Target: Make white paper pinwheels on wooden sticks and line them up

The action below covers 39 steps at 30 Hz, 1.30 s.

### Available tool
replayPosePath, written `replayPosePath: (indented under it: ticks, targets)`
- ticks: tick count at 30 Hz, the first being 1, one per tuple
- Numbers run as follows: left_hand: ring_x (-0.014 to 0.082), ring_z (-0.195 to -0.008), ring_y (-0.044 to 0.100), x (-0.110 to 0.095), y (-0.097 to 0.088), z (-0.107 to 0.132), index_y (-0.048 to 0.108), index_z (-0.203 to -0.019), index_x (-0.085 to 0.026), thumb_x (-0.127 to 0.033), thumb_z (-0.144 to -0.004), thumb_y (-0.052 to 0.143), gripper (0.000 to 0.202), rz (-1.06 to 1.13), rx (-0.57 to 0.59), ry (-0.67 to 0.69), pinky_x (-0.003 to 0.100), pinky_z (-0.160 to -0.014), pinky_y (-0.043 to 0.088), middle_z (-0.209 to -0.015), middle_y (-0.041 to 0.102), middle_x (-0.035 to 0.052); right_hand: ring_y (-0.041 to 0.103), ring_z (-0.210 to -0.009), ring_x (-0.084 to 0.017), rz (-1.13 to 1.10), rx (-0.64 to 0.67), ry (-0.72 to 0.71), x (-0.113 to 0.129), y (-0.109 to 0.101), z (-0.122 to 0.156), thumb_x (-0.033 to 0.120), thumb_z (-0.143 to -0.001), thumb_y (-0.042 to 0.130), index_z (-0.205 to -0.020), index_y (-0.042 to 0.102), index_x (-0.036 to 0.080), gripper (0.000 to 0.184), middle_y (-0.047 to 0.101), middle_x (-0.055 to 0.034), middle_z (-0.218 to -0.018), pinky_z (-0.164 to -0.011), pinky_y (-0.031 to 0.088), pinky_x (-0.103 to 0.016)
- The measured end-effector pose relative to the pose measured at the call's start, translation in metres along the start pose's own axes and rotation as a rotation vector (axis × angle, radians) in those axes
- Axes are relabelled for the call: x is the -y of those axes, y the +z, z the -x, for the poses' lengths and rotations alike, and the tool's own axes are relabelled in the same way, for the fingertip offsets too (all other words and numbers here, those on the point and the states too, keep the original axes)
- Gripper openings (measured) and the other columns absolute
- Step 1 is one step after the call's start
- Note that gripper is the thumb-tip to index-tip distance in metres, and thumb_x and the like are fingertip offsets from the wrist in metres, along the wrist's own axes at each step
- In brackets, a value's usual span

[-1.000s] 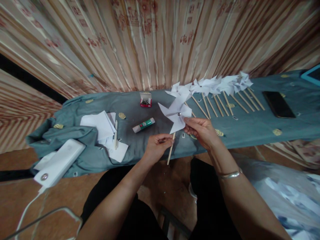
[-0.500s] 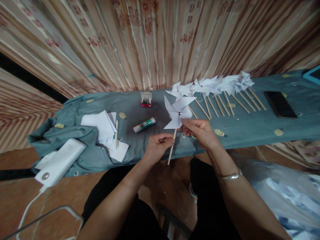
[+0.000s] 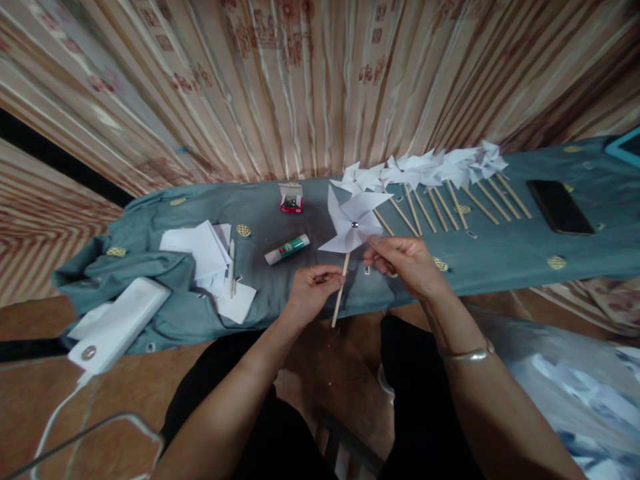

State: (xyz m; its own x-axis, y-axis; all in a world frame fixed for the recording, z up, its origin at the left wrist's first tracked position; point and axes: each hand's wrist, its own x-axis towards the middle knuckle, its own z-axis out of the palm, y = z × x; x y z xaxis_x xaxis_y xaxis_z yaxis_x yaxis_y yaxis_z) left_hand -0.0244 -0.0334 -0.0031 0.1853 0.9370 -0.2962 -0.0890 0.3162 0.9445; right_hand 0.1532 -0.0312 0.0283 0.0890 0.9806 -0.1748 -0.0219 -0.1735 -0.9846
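A white paper pinwheel (image 3: pixel 345 217) with a shiny round pin at its centre stands raised in front of me. My left hand (image 3: pixel 315 290) pinches its wooden stick (image 3: pixel 339 305) between thumb and fingers, a little below the paper. My right hand (image 3: pixel 400 263) has its fingers curled in, with thumb and fingertips at the lower right edge of a blade. How firmly they grip the paper is hard to see. Behind it, a row of finished-looking pinwheels (image 3: pixel 417 168) lies on the cloth, sticks pointing toward me.
On the green cloth (image 3: pixel 270 293) lie a glue stick (image 3: pixel 287 249), an open red box of metal pins (image 3: pixel 291 202), paper sheets (image 3: pixel 205 247), a pale pen-like stick (image 3: pixel 231 267), a white power bank (image 3: pixel 120 325) with a cable, and a black phone (image 3: pixel 560 207). A curtain (image 3: pixel 320 87) hangs behind.
The pinwheel has turned slightly clockwise and shifted a little left. My right hand's fingers have drawn slightly away from its centre; my left hand keeps holding the stick.
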Motion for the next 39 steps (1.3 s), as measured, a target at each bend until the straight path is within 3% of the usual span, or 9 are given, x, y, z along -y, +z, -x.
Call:
replayPosePath:
  ticks: [4,8,11,19,39]
  targets:
    - [0.0086,-0.055,0.053,0.001,0.000,0.001,0.075,-0.066,-0.016,-0.018,-0.055,0.077,0.011,0.008,-0.004,-0.010,0.021,-0.058,0.043,-0.058,0.065,-0.0011,0.032,-0.038,-0.004,-0.045,-0.177,-0.123,0.002,-0.015,-0.003,0.055,-0.063,0.078,-0.052,0.065,0.018,0.041,0.062,-0.0003,-0.051,-0.037,0.020,-0.022]
    - [0.0079,-0.053,0.052,0.002,0.001,0.004,0.075,-0.065,-0.016,-0.019,-0.053,0.076,0.012,0.000,0.032,-0.022,0.021,-0.056,0.042,-0.056,0.064,-0.0014,0.040,-0.044,-0.006,-0.084,-0.381,-0.197,0.000,-0.024,-0.009,0.049,-0.054,0.084,-0.058,0.068,0.020,0.034,0.064,0.0012,-0.058,-0.041,0.030,-0.021]
    - [0.0079,-0.054,0.052,0.003,0.002,0.005,0.076,-0.066,-0.017,-0.022,-0.053,0.077,0.014,-0.010,0.063,-0.037,0.021,-0.057,0.041,-0.057,0.065,-0.0010,0.049,-0.048,-0.008,-0.085,-0.324,-0.130,-0.002,-0.024,-0.010,0.051,-0.050,0.085,-0.065,0.071,0.020,0.036,0.064,0.0016,-0.058,-0.046,0.038,-0.022]
    - [0.0077,-0.054,0.051,0.006,0.002,0.006,0.076,-0.067,-0.016,-0.022,-0.053,0.077,0.015,-0.033,0.078,-0.029,0.021,-0.056,0.040,-0.056,0.064,-0.0013,0.044,-0.042,-0.005,-0.131,-0.185,0.001,0.002,-0.017,-0.006,0.052,-0.045,0.087,-0.054,0.068,0.018,0.039,0.056,0.0038,-0.045,-0.039,0.033,-0.018]
    - [0.0082,-0.054,0.054,0.005,0.003,0.004,0.075,-0.067,-0.016,-0.020,-0.055,0.075,0.013,-0.030,0.035,-0.006,0.021,-0.057,0.043,-0.058,0.065,-0.0011,0.051,-0.041,-0.003,-0.261,-0.136,0.091,0.003,-0.005,-0.003,0.046,-0.040,0.090,-0.059,0.071,0.016,0.041,0.061,0.0025,-0.046,-0.039,0.042,-0.012]
